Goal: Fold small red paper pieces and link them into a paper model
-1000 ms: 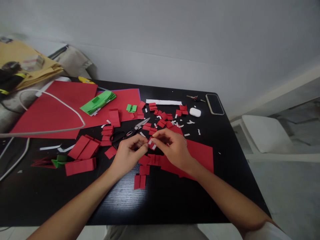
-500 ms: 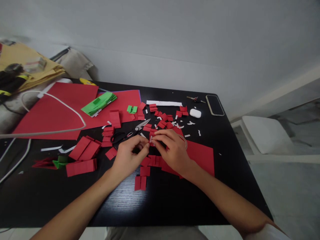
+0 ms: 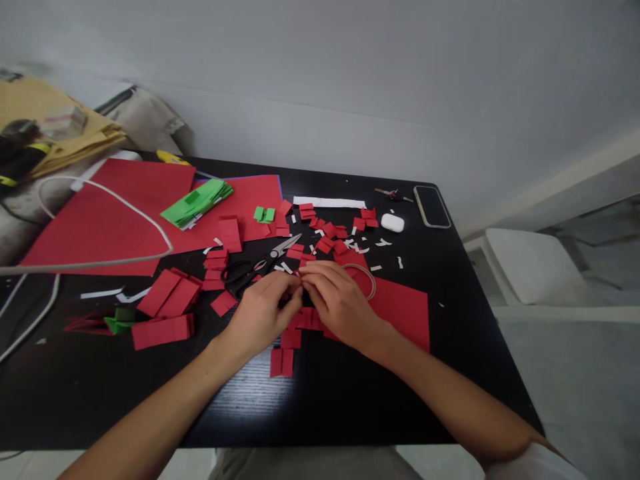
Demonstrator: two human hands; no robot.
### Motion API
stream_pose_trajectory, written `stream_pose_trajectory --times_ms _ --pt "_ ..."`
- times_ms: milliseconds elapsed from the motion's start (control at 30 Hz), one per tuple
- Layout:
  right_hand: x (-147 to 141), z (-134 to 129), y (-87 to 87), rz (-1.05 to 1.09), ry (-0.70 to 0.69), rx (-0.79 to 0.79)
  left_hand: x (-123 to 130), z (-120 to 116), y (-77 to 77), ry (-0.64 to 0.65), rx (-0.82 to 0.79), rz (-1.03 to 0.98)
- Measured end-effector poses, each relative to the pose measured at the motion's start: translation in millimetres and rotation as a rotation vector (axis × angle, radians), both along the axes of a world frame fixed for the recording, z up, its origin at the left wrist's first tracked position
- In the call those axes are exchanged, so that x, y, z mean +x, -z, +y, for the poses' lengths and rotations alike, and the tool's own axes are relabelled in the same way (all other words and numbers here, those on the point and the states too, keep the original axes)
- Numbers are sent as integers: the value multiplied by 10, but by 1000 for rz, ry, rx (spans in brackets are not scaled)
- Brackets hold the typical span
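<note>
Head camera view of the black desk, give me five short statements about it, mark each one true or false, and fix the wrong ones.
1. The left hand and right hand meet at the fingertips, where a bit of red paper shows. True.
2. The scissors lie on the green paper stack. False: the scissors lie on the black desk.
3. The green paper stack lies on red sheets. True.
4. The phone lies left of the white case. False: the phone is to the right of the white case.
5. The keys lie nearer the person than the scissors. False: the keys lie farther back, beside the phone.
</note>
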State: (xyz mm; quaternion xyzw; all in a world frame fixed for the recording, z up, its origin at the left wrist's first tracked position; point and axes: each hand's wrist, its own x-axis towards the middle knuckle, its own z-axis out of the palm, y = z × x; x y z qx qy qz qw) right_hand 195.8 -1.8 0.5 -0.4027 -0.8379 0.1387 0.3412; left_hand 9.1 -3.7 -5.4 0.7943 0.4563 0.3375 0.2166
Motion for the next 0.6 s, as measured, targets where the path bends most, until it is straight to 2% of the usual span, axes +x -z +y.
stream_pose_trajectory --times_ms 600 --pt "52 48 -26 42 -30 -50 13 -13 -69 -11 -19 -40"
